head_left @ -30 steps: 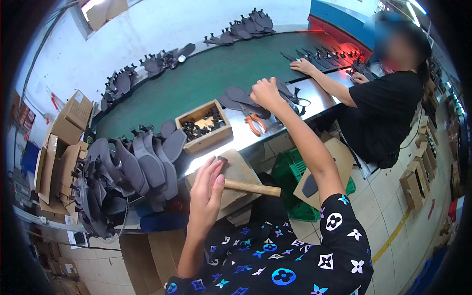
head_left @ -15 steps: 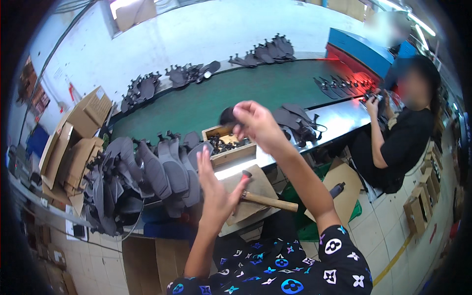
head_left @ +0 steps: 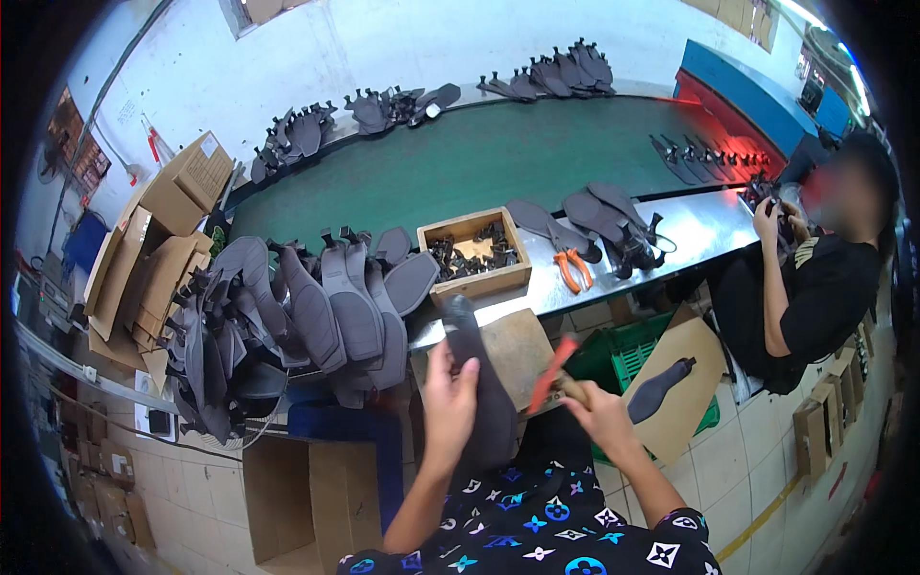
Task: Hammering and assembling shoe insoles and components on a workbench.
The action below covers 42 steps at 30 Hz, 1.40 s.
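Observation:
My left hand (head_left: 448, 407) is closed round the edge of a dark grey shoe sole (head_left: 491, 407). The sole stands tilted, its narrow end up beside the work board and its wide end near my lap. In my right hand (head_left: 604, 424) is a hammer (head_left: 553, 377) with a red head, gripped by its wooden handle and blurred by motion. The hammer's head is to the right of the sole, apart from it. Behind them lies a worn flat board (head_left: 517, 345). Beyond the board, a wooden box (head_left: 481, 284) holds small black parts.
Many grey soles (head_left: 359, 316) stand stacked at left, beside open cardboard boxes (head_left: 158, 287). Orange-handled pliers (head_left: 573, 271) and more soles (head_left: 609, 216) lie right of the box. A green conveyor belt (head_left: 431, 172) runs behind. A co-worker (head_left: 815, 278) sits at right, near a green crate (head_left: 632, 359).
My right hand has come down from above the box and taken up the hammer, which lay on the board. My left hand, spread before, now holds a sole. The view has shifted.

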{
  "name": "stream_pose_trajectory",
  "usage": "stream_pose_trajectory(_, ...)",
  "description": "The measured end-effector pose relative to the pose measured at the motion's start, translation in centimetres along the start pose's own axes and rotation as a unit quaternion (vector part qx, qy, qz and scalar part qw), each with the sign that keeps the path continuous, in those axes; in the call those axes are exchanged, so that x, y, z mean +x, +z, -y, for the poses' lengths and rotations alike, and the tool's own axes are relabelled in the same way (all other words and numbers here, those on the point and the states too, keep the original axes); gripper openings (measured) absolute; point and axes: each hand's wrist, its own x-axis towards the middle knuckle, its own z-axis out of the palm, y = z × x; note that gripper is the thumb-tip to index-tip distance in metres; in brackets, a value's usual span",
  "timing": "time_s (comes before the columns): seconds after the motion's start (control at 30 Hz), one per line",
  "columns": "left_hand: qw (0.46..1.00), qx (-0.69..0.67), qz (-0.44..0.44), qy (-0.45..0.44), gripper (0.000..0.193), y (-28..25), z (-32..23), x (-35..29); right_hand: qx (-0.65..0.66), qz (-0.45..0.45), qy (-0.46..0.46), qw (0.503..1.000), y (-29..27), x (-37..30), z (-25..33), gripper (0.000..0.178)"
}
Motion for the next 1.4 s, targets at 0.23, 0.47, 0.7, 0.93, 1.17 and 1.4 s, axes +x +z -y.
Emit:
stream_pose_trajectory(0.23,0.890,0.397,-0.046,0.220,0.041,0.9,1.0,5.0,0.300,-0.169,0.070,0.936,-3.0,-3.6,-2.1,0.018)
stream_pose_trajectory(0.47,0.765,0.531,0.126,0.341,0.017,3.8,4.0,24.1,0.405,-0.087,0.130,0.901,-4.2,0.9,1.4,0.014)
stream_pose_trajectory(0.7,0.748,0.539,0.216,0.322,0.018,3.1,5.1,25.3,0.430,-0.131,-0.015,0.893,-3.9,9.2,4.7,0.014)
stream_pose_trajectory(0.93,0.879,0.364,0.214,0.222,0.017,3.1,5.3,26.3,0.339,-0.213,-0.136,0.906,-3.0,14.2,7.1,0.022)
stream_pose_trajectory(1.17,0.884,0.344,0.218,0.229,0.018,3.4,5.7,27.1,0.422,-0.185,-0.084,0.884,-2.2,15.5,8.6,0.019)
stream_pose_trajectory(1.4,0.917,0.190,0.189,0.297,0.038,2.4,1.9,21.8,0.418,-0.165,-0.091,0.889,-3.3,15.2,8.7,0.018)
